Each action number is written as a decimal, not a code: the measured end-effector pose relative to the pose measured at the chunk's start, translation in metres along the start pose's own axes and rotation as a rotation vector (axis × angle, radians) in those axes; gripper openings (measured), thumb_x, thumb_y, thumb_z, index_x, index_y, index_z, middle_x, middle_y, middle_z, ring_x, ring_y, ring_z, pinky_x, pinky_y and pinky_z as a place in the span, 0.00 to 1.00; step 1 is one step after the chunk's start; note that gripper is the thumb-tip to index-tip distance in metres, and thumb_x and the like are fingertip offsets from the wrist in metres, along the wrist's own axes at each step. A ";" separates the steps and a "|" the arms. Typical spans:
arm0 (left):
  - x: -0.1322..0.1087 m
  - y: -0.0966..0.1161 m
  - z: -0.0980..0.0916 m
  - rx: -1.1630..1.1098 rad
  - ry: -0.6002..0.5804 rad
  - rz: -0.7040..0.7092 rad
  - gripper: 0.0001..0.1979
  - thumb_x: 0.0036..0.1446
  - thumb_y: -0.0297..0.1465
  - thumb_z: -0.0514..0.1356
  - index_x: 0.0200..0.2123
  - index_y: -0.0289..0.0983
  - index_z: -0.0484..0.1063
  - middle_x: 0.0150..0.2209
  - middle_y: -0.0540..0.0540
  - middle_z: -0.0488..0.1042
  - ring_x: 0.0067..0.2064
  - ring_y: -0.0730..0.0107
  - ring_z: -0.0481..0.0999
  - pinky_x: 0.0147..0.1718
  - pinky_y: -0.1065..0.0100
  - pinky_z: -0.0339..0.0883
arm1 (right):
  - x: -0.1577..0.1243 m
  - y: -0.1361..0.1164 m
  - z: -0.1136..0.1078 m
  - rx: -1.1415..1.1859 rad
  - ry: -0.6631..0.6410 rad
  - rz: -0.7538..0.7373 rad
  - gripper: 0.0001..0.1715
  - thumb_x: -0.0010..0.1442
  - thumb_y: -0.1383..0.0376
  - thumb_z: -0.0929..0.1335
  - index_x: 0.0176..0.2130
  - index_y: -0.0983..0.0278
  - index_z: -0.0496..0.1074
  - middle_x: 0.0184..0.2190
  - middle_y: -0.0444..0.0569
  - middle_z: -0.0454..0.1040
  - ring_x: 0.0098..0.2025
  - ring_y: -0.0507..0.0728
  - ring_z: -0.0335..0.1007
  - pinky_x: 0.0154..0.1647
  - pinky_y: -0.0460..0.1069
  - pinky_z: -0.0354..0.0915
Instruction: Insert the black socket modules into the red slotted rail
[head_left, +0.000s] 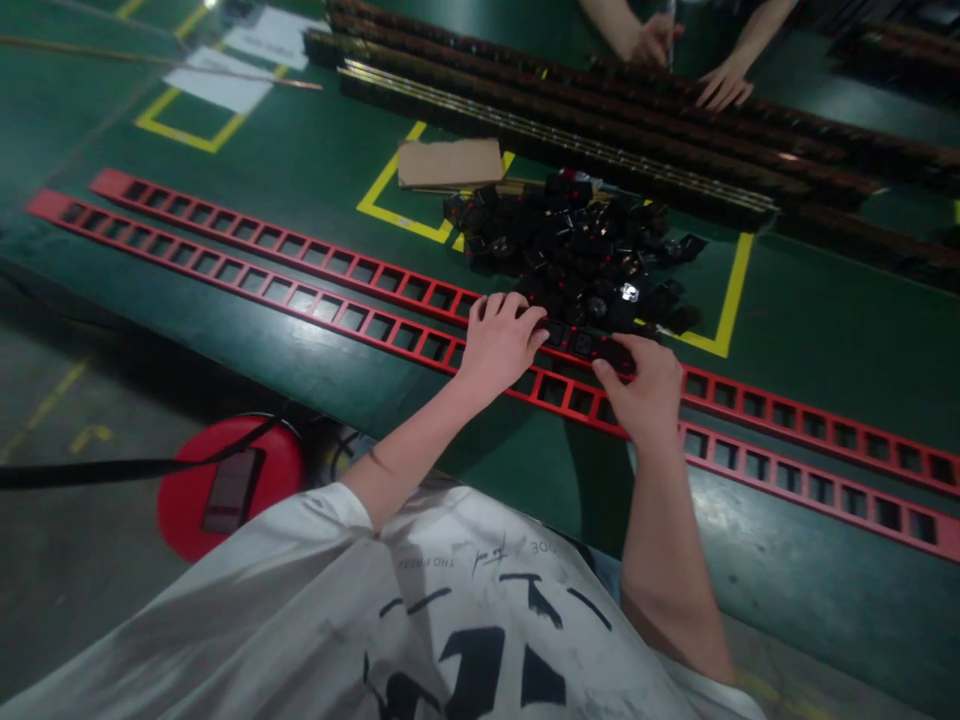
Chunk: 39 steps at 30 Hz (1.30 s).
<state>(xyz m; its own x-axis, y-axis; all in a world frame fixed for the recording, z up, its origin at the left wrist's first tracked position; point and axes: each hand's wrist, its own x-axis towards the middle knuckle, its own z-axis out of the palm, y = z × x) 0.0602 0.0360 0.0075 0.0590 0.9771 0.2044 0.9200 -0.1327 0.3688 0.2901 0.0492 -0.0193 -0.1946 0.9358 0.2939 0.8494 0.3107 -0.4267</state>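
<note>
Two long red rails with rows of square openings lie side by side, the far rail (337,262) and the near rail (300,297). My left hand (501,345) is closed over the far rail, fingers curled on its far edge, with the thumb beside a black socket module (555,332). My right hand (646,385) grips a black module (616,352) at the same rail between thumb and fingers. Another black socket module (583,343) sits in the rail between my hands. A pile of black modules (577,240), some with red parts, lies just beyond. My fingers partly hide the held parts.
Behind the pile are a cardboard piece (450,163) and long dark strips (555,130). Across the green table (315,190) are another person's hands (726,85). Paper sheets (221,80) lie far left; a red stool (191,500) with a dark phone-like object stands below.
</note>
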 end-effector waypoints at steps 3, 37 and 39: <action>0.002 -0.003 0.000 -0.021 -0.011 -0.007 0.14 0.68 0.38 0.60 0.55 0.44 0.75 0.53 0.44 0.73 0.59 0.56 0.66 0.61 0.52 0.56 | 0.000 0.000 0.000 0.003 0.001 0.002 0.24 0.63 0.54 0.67 0.54 0.62 0.75 0.51 0.57 0.78 0.54 0.69 0.69 0.58 0.65 0.62; 0.051 -0.055 -0.012 0.173 -0.280 0.641 0.24 0.67 0.45 0.60 0.56 0.33 0.71 0.51 0.37 0.70 0.53 0.52 0.69 0.50 0.57 0.65 | -0.003 -0.009 -0.007 0.040 -0.026 0.047 0.21 0.64 0.57 0.67 0.55 0.62 0.74 0.54 0.56 0.77 0.58 0.69 0.68 0.62 0.65 0.59; 0.061 -0.056 -0.012 0.211 -0.343 0.718 0.25 0.67 0.47 0.59 0.54 0.32 0.72 0.50 0.36 0.71 0.52 0.52 0.70 0.47 0.59 0.65 | -0.003 -0.010 -0.008 0.040 -0.031 0.050 0.21 0.64 0.57 0.67 0.55 0.61 0.74 0.54 0.56 0.77 0.58 0.68 0.68 0.62 0.65 0.59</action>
<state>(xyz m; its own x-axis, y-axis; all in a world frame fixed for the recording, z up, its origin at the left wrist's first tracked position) 0.0078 0.1012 0.0104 0.7443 0.6674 0.0248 0.6648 -0.7439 0.0690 0.2862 0.0418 -0.0094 -0.1682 0.9547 0.2455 0.8383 0.2695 -0.4740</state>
